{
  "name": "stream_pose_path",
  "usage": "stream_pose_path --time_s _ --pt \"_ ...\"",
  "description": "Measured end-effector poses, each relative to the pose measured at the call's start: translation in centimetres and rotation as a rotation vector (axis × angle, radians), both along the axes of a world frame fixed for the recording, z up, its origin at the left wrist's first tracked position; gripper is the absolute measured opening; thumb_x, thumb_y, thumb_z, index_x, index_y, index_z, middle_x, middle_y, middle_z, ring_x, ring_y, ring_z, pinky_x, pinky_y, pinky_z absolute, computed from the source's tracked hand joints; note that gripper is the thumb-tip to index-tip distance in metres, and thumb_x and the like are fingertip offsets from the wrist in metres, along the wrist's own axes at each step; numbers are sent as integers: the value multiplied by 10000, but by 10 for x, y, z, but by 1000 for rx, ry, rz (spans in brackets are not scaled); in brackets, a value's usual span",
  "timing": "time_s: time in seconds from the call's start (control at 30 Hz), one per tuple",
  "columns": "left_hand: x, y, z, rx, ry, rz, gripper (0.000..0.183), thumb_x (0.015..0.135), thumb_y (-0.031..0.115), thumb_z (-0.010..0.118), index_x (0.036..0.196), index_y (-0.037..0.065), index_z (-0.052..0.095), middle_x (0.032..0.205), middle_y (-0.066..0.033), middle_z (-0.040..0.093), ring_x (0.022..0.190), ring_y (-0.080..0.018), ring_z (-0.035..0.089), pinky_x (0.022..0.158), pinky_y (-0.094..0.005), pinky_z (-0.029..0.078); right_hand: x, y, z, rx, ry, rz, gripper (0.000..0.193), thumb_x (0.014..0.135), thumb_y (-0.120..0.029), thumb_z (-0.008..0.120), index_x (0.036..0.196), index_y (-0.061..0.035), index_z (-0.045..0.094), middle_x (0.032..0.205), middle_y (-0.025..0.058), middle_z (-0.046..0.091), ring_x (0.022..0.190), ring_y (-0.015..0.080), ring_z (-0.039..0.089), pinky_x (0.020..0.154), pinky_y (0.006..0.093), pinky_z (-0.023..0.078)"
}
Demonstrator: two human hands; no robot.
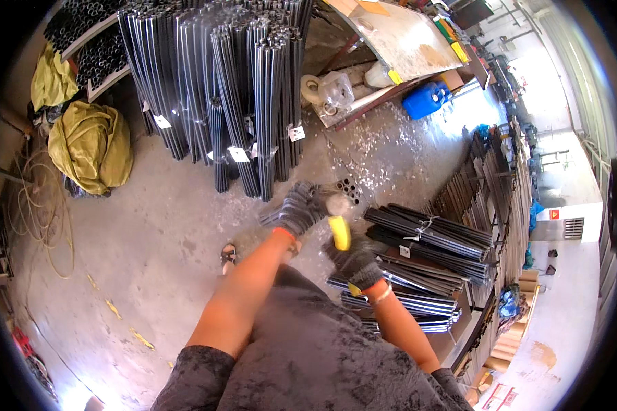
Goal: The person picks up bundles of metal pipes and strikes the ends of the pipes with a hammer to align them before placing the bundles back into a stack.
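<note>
Grey knit gloves on both hands. Right hand is clenched round the yellow handle of a mallet; handle runs up and away from the palm, and its pale head sits level with the pipe ends, probably so the head can meet them squarely. Left hand, fingers curled and closed, grips the near end of a short bundle of dark metal pipes; open round mouths of the pipes show just beyond the mallet head, so the hold looks meant to steady them. One sandalled foot on the concrete floor, below the left forearm. To the right, tied bundles of dark rods lie stacked flat. Further off, tall tagged tube bundles stand upright against the back. Yellow sacks at the floor's left edge; blue canister far right, beneath a tilted metal sheet.
</note>
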State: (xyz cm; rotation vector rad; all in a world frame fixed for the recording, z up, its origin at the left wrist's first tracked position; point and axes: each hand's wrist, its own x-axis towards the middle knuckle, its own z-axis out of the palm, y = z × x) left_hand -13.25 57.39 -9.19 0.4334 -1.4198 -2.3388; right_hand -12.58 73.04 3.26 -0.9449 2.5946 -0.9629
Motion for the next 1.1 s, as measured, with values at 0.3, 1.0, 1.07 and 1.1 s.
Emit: stream_pose_path --time_s 0.3,1.0,1.07,1.1 --pt "10 -35 -22 -1219 25 -261 470 831 393 623 1191 115 504 1204 -78 543 1066 -220 540 891 -339 446 -20 -2 54 -392 -434 -398 185 799 -31 682 872 -73 517 654 -8 533 496 79 497 433 237 411" --pt "8 7 -32 204 -5 -272 456 685 238 758 1072 48 607 1060 -103 626 936 -283 594 837 -381 476 33 0 124 -663 -183 -491 350 799 34 651 1117 -27 519 882 43 592 708 127 585 566 247 480" --pt "20 -5 -6 -770 18 -92 433 720 306 727 1066 68 618 1088 -83 621 989 -292 564 895 -399 439 27 -9 148 -841 23 -403 319 803 37 644 1088 -36 520 850 40 571 674 119 559 559 246 476" --pt "19 -5 -24 -613 50 -134 409 764 286 687 1089 67 567 1091 -84 599 1013 -289 567 877 -406 466 25 -12 151 -891 71 -363 306 809 40 635 1081 -39 518 838 36 564 662 115 548 557 244 473"
